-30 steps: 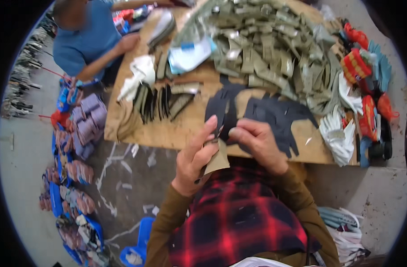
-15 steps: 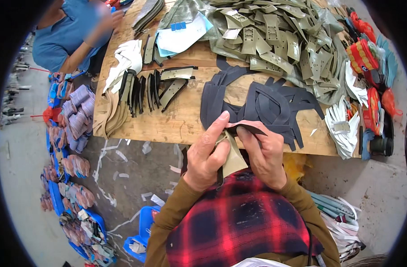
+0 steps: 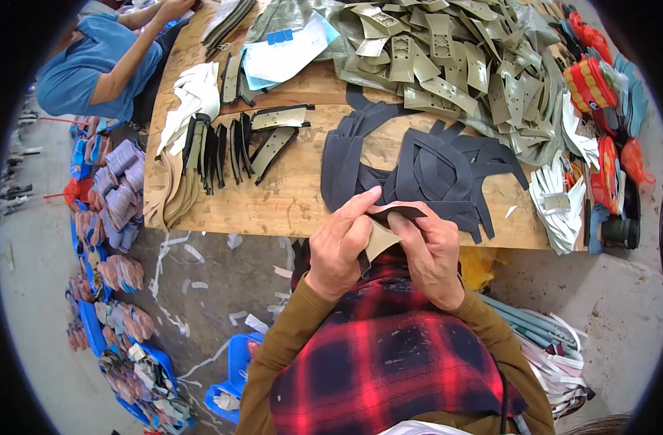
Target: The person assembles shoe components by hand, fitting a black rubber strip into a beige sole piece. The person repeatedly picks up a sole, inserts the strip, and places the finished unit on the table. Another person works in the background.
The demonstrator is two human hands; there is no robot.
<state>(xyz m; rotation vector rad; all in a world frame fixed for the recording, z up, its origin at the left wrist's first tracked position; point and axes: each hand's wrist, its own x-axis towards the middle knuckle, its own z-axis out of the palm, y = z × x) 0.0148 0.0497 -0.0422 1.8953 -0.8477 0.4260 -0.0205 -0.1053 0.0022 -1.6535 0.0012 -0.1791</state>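
Note:
Close to the table's near edge, my left hand [image 3: 339, 245] is closed on an olive-green curved piece [image 3: 379, 241], thumb and fingers pinching its left side. A black elastic-looking strip [image 3: 405, 208] runs along its upper edge. My right hand [image 3: 431, 254] pinches this strip, thumb pressed on its underside, so both hands meet at the piece. The fingers partly hide where strip and piece join. Just beyond my hands lies a tangled heap of black strips [image 3: 437, 170]. To its left rest several olive pieces with black edging [image 3: 273, 150].
A large pile of holed olive pieces [image 3: 442, 45] lies on plastic at the far side. White strips [image 3: 198, 98], beige strips [image 3: 170, 190] and a paper sheet [image 3: 288, 58] are on the table [image 3: 288, 210]. Another person [image 3: 103, 61] works at far left, near blue baskets [image 3: 91, 326].
The olive piece has tilted in my hands and shows a shorter, more pointed outline. My fingers keep their pinch. The other person's arm has moved up and away.

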